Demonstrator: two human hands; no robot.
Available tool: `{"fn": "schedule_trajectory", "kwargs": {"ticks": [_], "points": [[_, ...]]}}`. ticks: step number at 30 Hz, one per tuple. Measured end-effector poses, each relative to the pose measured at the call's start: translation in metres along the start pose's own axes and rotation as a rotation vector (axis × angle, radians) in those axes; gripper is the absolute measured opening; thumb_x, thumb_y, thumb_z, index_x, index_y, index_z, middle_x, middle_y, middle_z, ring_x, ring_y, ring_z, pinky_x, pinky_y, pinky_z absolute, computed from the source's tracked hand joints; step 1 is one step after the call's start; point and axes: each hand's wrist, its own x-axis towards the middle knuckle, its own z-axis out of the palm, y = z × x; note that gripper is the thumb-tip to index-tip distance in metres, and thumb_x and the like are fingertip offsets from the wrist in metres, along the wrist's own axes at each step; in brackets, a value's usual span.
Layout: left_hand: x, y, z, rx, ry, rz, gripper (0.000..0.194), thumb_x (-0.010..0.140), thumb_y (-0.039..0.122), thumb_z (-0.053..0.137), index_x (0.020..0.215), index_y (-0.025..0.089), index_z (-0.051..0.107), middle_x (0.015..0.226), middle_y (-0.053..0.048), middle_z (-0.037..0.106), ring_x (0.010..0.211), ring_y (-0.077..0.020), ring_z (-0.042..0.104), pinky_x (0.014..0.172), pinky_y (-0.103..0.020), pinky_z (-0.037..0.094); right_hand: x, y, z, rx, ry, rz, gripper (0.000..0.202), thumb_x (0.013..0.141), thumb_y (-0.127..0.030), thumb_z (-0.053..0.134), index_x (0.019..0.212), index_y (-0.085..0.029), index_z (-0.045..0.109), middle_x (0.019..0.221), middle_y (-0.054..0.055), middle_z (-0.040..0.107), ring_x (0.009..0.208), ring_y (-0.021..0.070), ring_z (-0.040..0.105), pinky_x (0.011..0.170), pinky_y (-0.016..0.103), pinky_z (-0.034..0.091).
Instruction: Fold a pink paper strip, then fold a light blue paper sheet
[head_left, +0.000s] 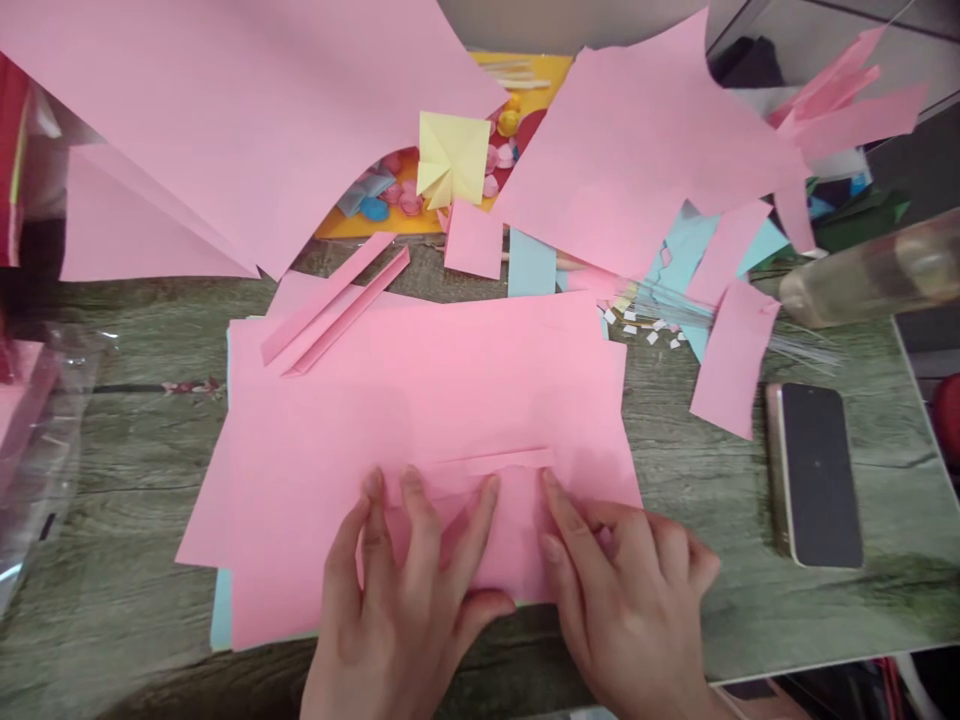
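Note:
A small piece of pink paper [510, 520] with a narrow folded strip along its far edge lies on a stack of pink sheets [315, 480]. My left hand [409, 590] rests on its left part, fingers spread and tips pressing down. At its right edge is my right hand [630, 590], with the index fingertip at the fold's end, the thumb close below and the other fingers curled. Both hands cover part of the paper's near side, and pink on pink makes its outline hard to see. Two folded pink strips [341, 305] lie on the stack's far left corner.
A phone [821, 475] lies at the right, below a clear bottle [874, 270]. Large pink sheets [637, 150], a creased yellow square [454, 155], blue scraps [532, 262] and thin wires [675, 305] spread across the back. Clear plastic wrapping [52, 450] is at the left.

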Motion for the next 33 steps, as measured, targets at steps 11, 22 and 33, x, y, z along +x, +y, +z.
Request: {"fn": "schedule_trajectory", "kwargs": {"ticks": [11, 22, 33], "points": [[-0.007, -0.014, -0.004, -0.059, -0.023, 0.023, 0.070, 0.082, 0.059, 0.043, 0.141, 0.025, 0.026, 0.140, -0.018, 0.038, 0.127, -0.0388, 0.036, 0.099, -0.058, 0.029, 0.003, -0.005, -0.001, -0.018, 0.043, -0.008, 0.031, 0.086, -0.026, 0.050, 0.114, -0.018, 0.061, 0.070, 0.004, 0.056, 0.072, 0.0185, 0.045, 0.075, 0.039, 0.027], [-0.032, -0.055, -0.005, 0.055, -0.015, -0.003, 0.064, 0.085, 0.053, 0.045, 0.140, 0.023, 0.030, 0.144, -0.014, 0.032, 0.130, -0.0334, 0.033, 0.104, -0.056, 0.019, 0.001, -0.004, 0.001, -0.071, 0.072, -0.037, 0.032, 0.087, -0.028, 0.051, 0.116, -0.019, 0.060, 0.070, 0.003, 0.057, 0.072, 0.0185, 0.047, 0.075, 0.039, 0.028], [-0.036, -0.087, 0.007, -0.329, -0.035, -0.020, 0.049, 0.087, 0.050, 0.040, 0.134, 0.036, 0.038, 0.148, 0.001, 0.026, 0.137, -0.0304, 0.017, 0.109, -0.053, 0.012, -0.004, -0.003, 0.002, -0.095, 0.024, -0.062, 0.037, 0.087, -0.031, 0.050, 0.122, -0.018, 0.054, 0.074, 0.004, 0.055, 0.076, 0.0212, 0.048, 0.075, 0.042, 0.029]]}}
